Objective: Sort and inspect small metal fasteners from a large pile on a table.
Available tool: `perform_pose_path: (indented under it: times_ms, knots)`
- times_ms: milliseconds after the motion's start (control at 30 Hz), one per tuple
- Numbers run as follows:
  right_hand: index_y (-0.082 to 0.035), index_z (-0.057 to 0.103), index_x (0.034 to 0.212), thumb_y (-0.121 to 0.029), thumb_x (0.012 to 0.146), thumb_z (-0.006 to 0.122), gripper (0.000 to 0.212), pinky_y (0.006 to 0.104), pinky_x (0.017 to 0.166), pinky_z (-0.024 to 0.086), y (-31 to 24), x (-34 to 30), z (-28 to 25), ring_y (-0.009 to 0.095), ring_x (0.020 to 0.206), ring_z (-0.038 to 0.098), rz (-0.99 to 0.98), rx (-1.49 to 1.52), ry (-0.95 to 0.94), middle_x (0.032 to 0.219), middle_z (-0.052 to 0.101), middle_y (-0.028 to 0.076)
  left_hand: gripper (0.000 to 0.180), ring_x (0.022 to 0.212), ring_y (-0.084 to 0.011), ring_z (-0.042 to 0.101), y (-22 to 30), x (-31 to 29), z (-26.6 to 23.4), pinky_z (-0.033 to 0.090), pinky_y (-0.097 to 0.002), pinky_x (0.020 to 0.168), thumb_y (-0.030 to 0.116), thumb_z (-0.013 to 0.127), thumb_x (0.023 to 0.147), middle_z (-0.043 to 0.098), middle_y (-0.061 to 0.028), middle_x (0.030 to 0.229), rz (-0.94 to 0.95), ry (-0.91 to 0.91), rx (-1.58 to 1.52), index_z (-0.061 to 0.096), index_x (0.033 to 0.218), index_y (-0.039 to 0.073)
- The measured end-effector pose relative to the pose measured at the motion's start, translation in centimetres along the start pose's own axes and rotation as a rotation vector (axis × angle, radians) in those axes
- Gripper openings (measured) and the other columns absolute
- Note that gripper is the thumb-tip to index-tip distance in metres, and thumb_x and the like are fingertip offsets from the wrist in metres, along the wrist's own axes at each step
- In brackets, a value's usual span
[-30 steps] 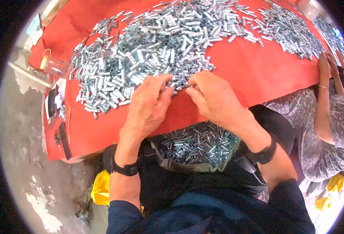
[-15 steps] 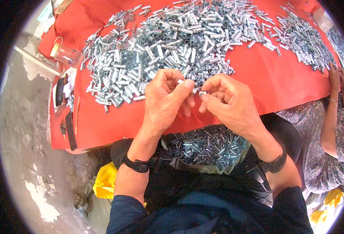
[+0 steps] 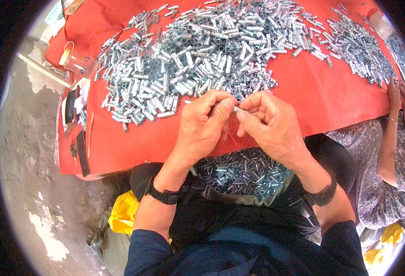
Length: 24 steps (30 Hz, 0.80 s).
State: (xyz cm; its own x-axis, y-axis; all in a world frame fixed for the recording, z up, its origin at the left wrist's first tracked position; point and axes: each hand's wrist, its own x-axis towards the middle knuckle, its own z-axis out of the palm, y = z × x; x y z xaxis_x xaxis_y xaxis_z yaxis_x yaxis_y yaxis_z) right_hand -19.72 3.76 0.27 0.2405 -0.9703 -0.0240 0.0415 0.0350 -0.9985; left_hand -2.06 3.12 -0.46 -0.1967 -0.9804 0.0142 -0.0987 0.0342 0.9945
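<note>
Both my hands meet above the near edge of a red cloth-covered table (image 3: 312, 96). Between the fingertips shows a small shiny metal piece (image 3: 236, 109), mostly covered by fingers. My right hand (image 3: 276, 126) pinches it with thumb and index finger. My left hand (image 3: 204, 124) is closed in a pinch against the same spot; whether it grips a separate piece is hidden. Just beyond my hands spreads a large heap of silvery metal sleeves (image 3: 202, 55). Below them, at my lap, sits an open sack (image 3: 262, 200) filled with small, darker metal pins (image 3: 243, 172).
A clear plastic jar (image 3: 80, 65) lies at the left table edge, near a dark flat strip (image 3: 82, 154). Another metal heap (image 3: 358, 48) lies at far right, by another person's arm (image 3: 388, 138). A yellow cloth or bag (image 3: 124, 212) is beside my left arm.
My left hand has moved right and slightly nearer to me, bringing its fingertips against those of my right hand. The right hand has barely shifted.
</note>
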Motion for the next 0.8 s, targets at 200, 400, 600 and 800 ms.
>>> perform_pose_path:
  times_ms: [200,400,600,800]
  knots:
    - [0.001,0.061,0.092,-0.005,0.094,0.064,0.007,0.0244,0.055,0.049,0.0,-0.4,-0.7,0.008,0.064,0.061,-0.011,-0.017,-0.084,0.075,0.064,0.003,0.027,0.07,-0.0089,0.054,0.8,0.0,-1.1,0.045,-0.0271,0.06,0.027,0.066,0.097,0.059,-0.0019,0.078,0.077,-0.162,0.211,0.063,0.097,0.0]
    - [0.0,0.062,0.089,-0.008,0.09,0.068,0.01,0.0335,0.06,0.048,0.5,-0.9,-0.3,0.019,0.066,0.061,-0.364,-0.312,-0.001,0.074,0.063,0.011,0.035,0.069,-0.0039,0.048,1.3,-0.5,-1.4,0.041,-0.0227,0.058,0.034,0.074,0.09,0.057,0.0024,0.078,-0.134,-0.272,-0.011,0.06,0.1,0.003]
    - [0.001,0.063,0.085,-0.008,0.091,0.065,0.011,0.035,0.062,0.048,-0.4,-0.6,-1.7,0.027,0.065,0.061,-0.062,-0.18,-0.187,0.074,0.064,0.014,0.026,0.064,-0.0064,0.055,1.4,-0.5,-1.0,0.044,-0.0252,0.056,0.018,0.079,0.083,0.06,-0.0011,0.072,0.016,-0.313,0.299,0.059,0.091,0.003]
    - [-0.001,0.058,0.09,-0.014,0.092,0.063,0.014,0.0475,0.066,0.05,1.2,1.8,-5.5,0.039,0.076,0.064,-0.352,-0.946,0.264,0.083,0.062,0.019,0.027,0.069,-0.0353,0.061,0.5,-1.2,0.4,0.05,-0.0424,0.061,0.019,0.079,0.079,0.06,-0.0151,0.08,0.351,-0.449,0.628,0.06,0.09,0.004]
